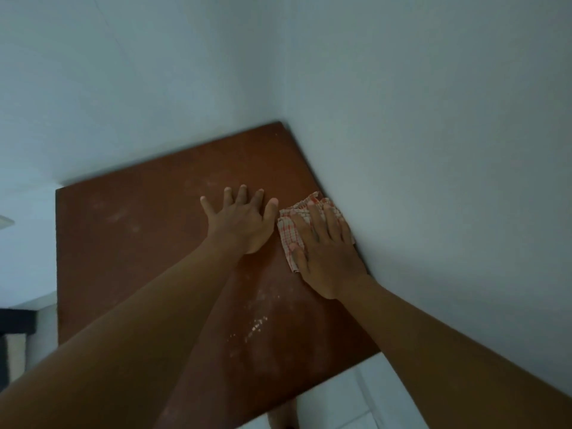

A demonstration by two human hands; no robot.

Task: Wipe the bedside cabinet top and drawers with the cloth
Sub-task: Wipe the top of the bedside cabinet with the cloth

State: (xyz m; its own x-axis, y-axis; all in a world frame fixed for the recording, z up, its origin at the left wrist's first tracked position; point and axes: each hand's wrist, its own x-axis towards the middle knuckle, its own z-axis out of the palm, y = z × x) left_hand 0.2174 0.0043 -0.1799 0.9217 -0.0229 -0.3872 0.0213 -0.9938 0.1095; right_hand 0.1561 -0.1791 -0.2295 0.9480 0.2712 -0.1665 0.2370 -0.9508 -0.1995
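The brown bedside cabinet top fills the middle of the head view, set into a wall corner. It carries pale dusty smears and whitish specks near its front. A red-and-white checked cloth lies crumpled by the top's right edge. My right hand presses flat on the cloth, fingers spread over it. Just left of the cloth my left hand rests palm down on the bare wood, fingers apart, holding nothing. The drawers are out of sight below the top.
White walls meet behind the cabinet and run close along its right edge. Pale tiled floor shows at the front right. A dark and pale object sits low at the left edge.
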